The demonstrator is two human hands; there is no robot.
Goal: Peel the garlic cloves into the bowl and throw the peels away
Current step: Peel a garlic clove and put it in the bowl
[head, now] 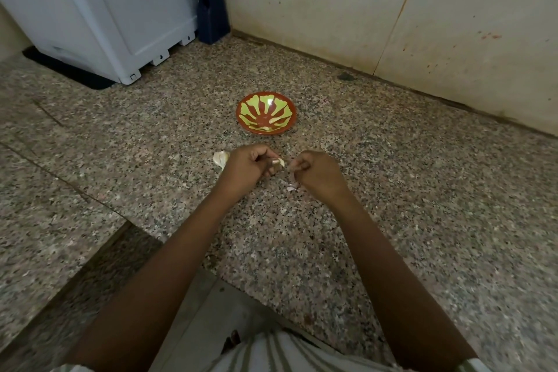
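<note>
A pale grey plastic appliance [99, 9] stands at the far left on a flat black mat [66, 69]. Just to its right, a dark blue upright object [211, 9] leans in the corner; what it is cannot be told. Everything sits on a speckled brown and grey granite counter [392, 190], seen from above by the person working at it.

Near the middle, a white papery clump of unpeeled garlic [219, 158] lies on the counter, partly hidden behind the left hand [247, 167]. That hand is curled, and its thumb and fingers pinch a single pale garlic clove [279, 162] at the fingertips, just above the counter.

Farther away, beyond both hands and well apart from them, sits a shallow round red-brown bowl with a green petal pattern [266, 113]. A few pale peeled cloves [276, 120] lie inside it.

A small scrap of whitish garlic peel [292, 188] lies on the counter just beside the right hand [317, 174]. The right hand is close to the left one, fingers curled in and thumb against the forefinger; whether it pinches any peel cannot be told.

A beige tiled wall [332, 9] with reddish specks runs along the far right. At the near edge is striped white and olive cloth [287, 353]
</note>
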